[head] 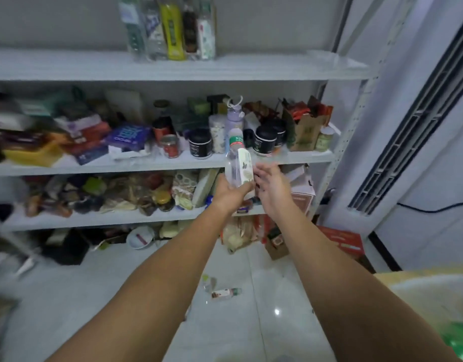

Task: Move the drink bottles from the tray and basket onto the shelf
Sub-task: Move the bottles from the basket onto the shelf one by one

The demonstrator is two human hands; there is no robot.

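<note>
My left hand [231, 190] grips two drink bottles from below: a clear water bottle [234, 146] with a green label and a pale cream-labelled bottle [244, 165], both held upright in front of the middle shelf. My right hand [271, 185] hovers just to their right with fingers spread, holding nothing. On the top shelf [173, 70] several bottles [173, 30] stand in a tight group, among them a yellow one and a dark one. A small bottle [225, 293] lies on the floor between my arms.
The white shelf unit's middle board [136, 167] is crowded with jars, cans, boxes and a lilac flask [234, 118]. The lower boards hold packets. A pale container edge [431, 286] shows at the lower right. Boxes [343, 241] sit on the floor by the upright.
</note>
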